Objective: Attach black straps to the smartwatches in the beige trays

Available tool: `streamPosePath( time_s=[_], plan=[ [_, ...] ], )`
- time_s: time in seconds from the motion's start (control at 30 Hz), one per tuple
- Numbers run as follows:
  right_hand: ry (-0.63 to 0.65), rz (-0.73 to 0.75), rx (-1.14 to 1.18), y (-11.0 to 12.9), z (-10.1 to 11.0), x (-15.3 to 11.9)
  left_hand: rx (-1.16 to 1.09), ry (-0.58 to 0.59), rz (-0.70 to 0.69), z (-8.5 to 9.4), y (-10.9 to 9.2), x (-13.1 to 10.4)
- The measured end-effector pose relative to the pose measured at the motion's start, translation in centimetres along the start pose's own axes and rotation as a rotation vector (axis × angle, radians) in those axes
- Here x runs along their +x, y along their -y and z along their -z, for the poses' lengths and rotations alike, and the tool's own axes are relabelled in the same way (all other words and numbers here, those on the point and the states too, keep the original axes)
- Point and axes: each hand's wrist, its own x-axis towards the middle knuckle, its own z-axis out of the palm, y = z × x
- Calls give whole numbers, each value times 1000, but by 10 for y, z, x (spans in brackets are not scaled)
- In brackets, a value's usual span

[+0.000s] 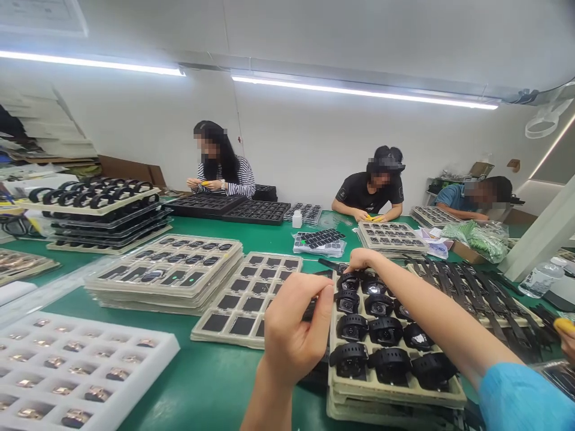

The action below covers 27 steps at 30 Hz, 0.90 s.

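Closest to my camera, at the lower right, is a blue sleeve (516,395), and from it the right forearm reaches across a tray of black watches (456,392). That tray tops a stack on the green table (215,383), just right of the middle of my view, with its watches seated in rows. The right hand (359,261) is bent down over the tray's far left corner, beside the strapped watch (348,281) there. The left hand (296,329) is raised at the tray's left side, wrist upright, its forearm cut off by the bottom edge.

The right fingertips are hidden from me, and the left hand covers part of a flat tray of dark squares (202,335). The left fingers curl in, thumb drawn up to the forefinger; I cannot tell whether either hand grips anything, though the right one seems to be at that corner watch.

Further out, I have a white foam tray (166,353) of gold-toned pieces at the lower left and long black straps (471,287) to the right. A co-worker's hand (568,344) with something yellow is cut off at the right edge.
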Motion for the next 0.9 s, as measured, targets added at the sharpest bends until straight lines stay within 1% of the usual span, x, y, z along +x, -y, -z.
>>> streamPosePath(
  time_s=[0.1,0.17,0.23,0.33,0.4,0.47,0.5,0.53,0.57,0.6,0.63,0.67,0.7,0.73,0.8,0.87,0.9],
  plan=[
    [-1,39,2,-5,0,-9,13,5,6,-1,1,1],
    [-65,73,4,-5,0,-18,32,7,3,-3,2,2],
    [-172,120,7,0,3,-30,60,3,-8,-4,4,2],
    [-394,239,7,8,13,-59,148,-31,-28,0,5,4],
    [-542,364,-3,12,19,-88,251,-80,-26,6,4,6],
    [-642,516,-21,11,18,-122,327,-95,32,15,2,6],
    [-680,592,-31,9,15,-140,319,-55,92,18,2,6],
    [-729,684,-45,7,9,-157,269,22,173,19,2,5],
    [-834,829,-70,5,2,-173,179,137,266,19,3,5],
    [-925,923,-85,3,-7,-188,64,277,361,15,4,4],
    [-997,983,-97,0,-16,-200,-60,419,448,9,5,4],
    [-1071,1011,-108,-2,-24,-210,-179,538,517,1,5,3],
    [-1139,1006,-119,-3,-32,-217,-285,618,569,-9,5,2],
    [-1209,986,-131,-4,-39,-223,-384,652,609,-20,4,1],
    [-1327,925,-147,-6,-47,-228,-587,658,705,-42,1,-3],
    [-1365,851,-114,-7,-48,-231,-779,657,840,-57,-4,-7],
    [-1347,819,-72,-8,-47,-232,-847,655,906,-61,-6,-8]
  ],
)
